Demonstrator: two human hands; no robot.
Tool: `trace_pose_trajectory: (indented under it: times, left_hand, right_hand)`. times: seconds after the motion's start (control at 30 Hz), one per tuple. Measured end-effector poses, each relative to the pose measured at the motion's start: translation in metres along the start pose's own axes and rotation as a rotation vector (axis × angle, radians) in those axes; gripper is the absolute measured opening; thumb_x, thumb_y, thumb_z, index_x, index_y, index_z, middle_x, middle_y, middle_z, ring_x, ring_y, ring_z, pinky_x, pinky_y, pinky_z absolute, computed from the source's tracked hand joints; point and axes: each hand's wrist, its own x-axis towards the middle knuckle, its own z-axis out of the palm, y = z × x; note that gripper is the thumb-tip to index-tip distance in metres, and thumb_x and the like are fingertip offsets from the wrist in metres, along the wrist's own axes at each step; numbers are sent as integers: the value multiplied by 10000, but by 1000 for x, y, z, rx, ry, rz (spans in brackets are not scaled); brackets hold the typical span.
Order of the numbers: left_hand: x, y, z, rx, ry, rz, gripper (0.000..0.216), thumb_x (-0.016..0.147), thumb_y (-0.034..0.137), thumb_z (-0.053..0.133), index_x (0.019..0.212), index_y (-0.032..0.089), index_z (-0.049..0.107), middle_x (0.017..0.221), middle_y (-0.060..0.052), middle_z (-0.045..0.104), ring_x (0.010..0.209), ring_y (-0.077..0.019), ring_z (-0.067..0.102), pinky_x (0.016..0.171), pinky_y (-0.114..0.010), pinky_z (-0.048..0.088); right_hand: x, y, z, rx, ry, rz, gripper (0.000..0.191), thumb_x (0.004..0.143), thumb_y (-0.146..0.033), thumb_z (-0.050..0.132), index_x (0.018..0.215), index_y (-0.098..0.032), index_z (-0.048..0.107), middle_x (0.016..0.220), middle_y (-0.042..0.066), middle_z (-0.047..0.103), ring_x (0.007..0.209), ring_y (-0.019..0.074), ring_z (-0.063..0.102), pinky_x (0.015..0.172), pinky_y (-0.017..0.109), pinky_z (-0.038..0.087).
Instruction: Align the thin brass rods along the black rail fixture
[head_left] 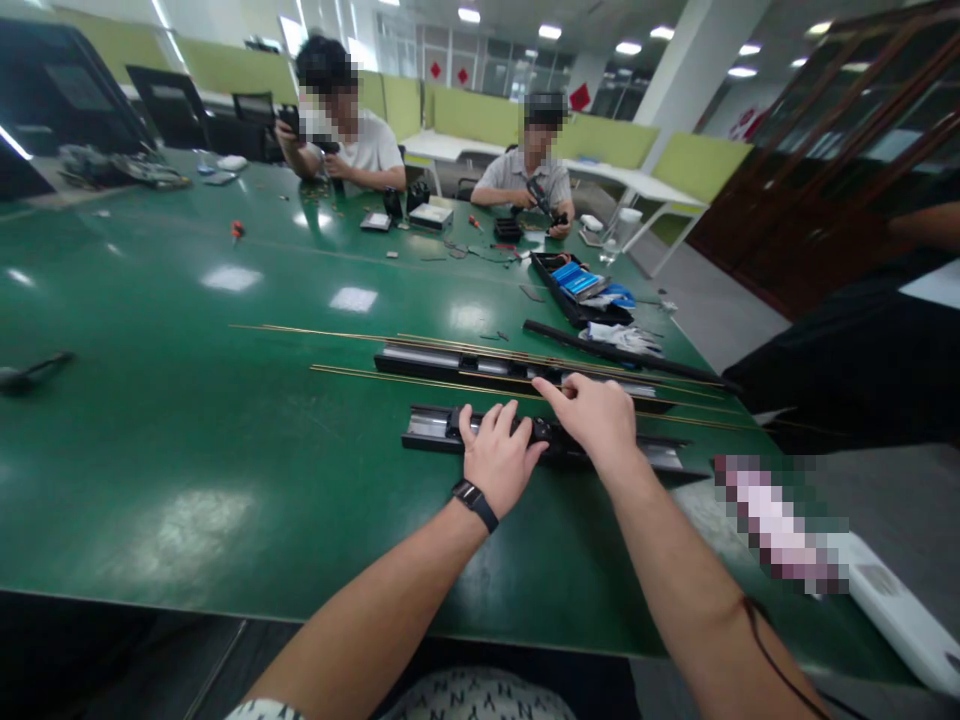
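1. We are laying our left hand on the near rail, its fingers spreading over the dark middle part; whether it is gripping or only resting, we cannot tell.
2. We are holding our right hand just to the right, above the same rail, its index finger stretching left and the others curling under; whether it is grasping anything, we cannot tell.
3. We are wearing a black wristband on the left wrist.
4. The near rail is lying on the near part of the green desk, right of centre, running from left to right, both ends showing beyond our hands.
5. The far rail is lying just beyond it, roughly parallel.
6. Thin gold rods are running between the two rails, and others are running along the far one.
7. Farther off to the right, we are seeing a long black strip, white gloves and a black tray that is holding blue packs.
8. Two people are sitting across the desk, the left one and the right one both handling dark objects.
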Motion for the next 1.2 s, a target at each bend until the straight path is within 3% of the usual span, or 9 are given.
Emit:
trace_pose_trajectory:
  times: [0.17,0.33,0.47,0.6,0.73,0.83,0.93,1.03,1.2]
  left_hand:
    - [1,0,3,-30,-2,-24,295,974,442,593,1218,307,687,1403,-97,639,1311,-294,555,1229,-649,150]
    - [1,-3,9,-29,-5,4,292,981,367,550,1219,303,705,1270,-107,695,1273,-310,565,1218,-656,177]
    - [1,-5,9,-21,-31,9,434,992,337,494,1412,285,593,1297,-111,691,1273,-318,551,1214,-654,211]
    - [1,-4,7,-15,-83,-27,460,995,345,483,1443,282,566,1292,-106,698,1274,-312,548,1231,-635,217]
    - [1,-5,9,-17,-71,-20,446,994,342,487,1425,273,579,1292,-110,695,1284,-320,540,1220,-657,230]
    - [1,-5,9,-24,-35,1,417,1002,352,488,1394,265,598,1280,-110,693,1285,-313,540,1221,-656,226]
    - [2,-4,8,-11,-22,-2,324,998,377,514,1263,289,678,1242,-96,699,1256,-300,562,1217,-644,235]
    - [2,-3,7,-17,-8,-24,286,971,447,579,1189,306,700,1247,-79,694,1238,-284,580,1216,-634,243]
    - [1,-3,9,-13,34,-5,397,944,478,626,1308,318,631,1439,-72,609,1346,-281,525,1225,-625,232]
  right_hand:
    - [14,-51,-3,20,-180,-98,750,866,-869,371,867,-245,787,891,144,773,930,345,694,799,424,472]
    - [26,-98,4,1,-361,-187,830,886,-859,348,932,-170,808,987,199,772,962,355,715,810,424,503]
    - [36,-125,20,6,-439,-263,832,886,-849,388,972,-137,810,1054,208,769,1017,345,715,849,392,515]
    - [45,-141,31,48,-455,-367,726,956,-746,419,961,-138,816,1043,194,776,1014,299,717,869,340,499]
    - [48,-148,31,241,-520,-502,509,1011,-574,480,1045,-190,811,974,96,798,936,230,722,825,278,487]
    - [46,-141,29,318,-473,-494,388,1020,-447,500,1067,-203,799,935,61,800,901,206,718,809,264,480]
    - [40,-118,26,370,-386,-471,368,1012,-439,512,1009,-204,795,941,58,799,886,205,716,804,274,481]
    - [29,-83,20,444,-282,-412,354,1000,-465,538,1036,-212,784,998,55,797,895,206,719,812,290,496]
    - [0,-12,12,456,-214,-304,401,968,-522,579,1143,-206,755,1110,85,784,999,243,730,902,342,525]
